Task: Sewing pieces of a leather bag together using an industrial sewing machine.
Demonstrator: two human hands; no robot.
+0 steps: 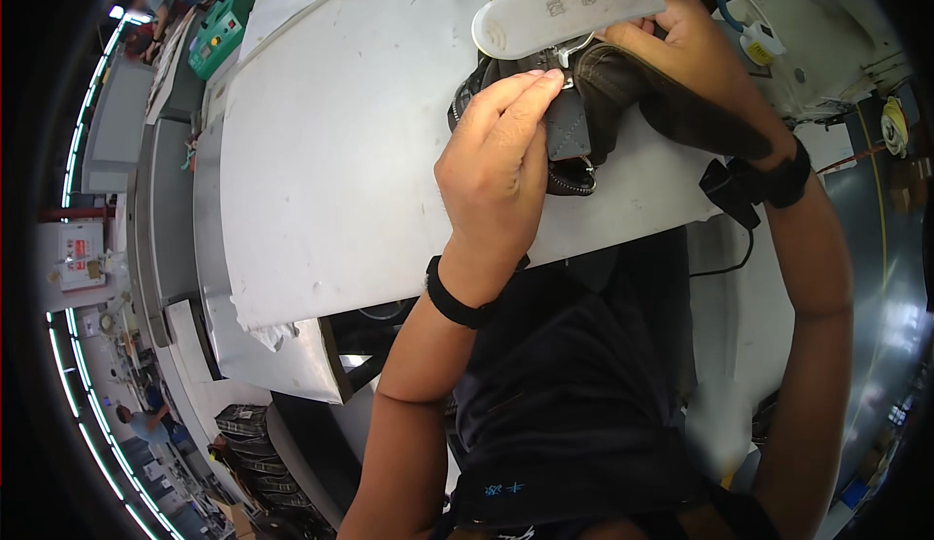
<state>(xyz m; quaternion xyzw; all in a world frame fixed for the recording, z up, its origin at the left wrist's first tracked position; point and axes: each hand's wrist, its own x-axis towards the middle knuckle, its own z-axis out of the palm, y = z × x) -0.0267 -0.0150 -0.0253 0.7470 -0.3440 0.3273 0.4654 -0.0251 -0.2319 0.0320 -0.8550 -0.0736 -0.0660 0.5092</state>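
A dark brown, leather-like bag piece [605,83] with a zipper [574,189] along its lower edge lies bunched up beneath the white arm of a sewing machine [574,22]. The metal presser foot [566,55] comes down by its far edge. From the left, my left hand [496,146] grips the piece, fingers pressed together beside a flat dark panel [568,129]; its thumb is hidden. My right hand [686,49] reaches behind a fold on the right side, fingers bent around the material close to the foot. The needle point cannot be made out.
The white tabletop [331,161] spreads to the left, its near edge in front of my body. A small white container with a yellow label [761,46] is right of the machine. A black cable [744,248] hangs below my right wrist. Farther left are a green box [222,29] and a person [146,423].
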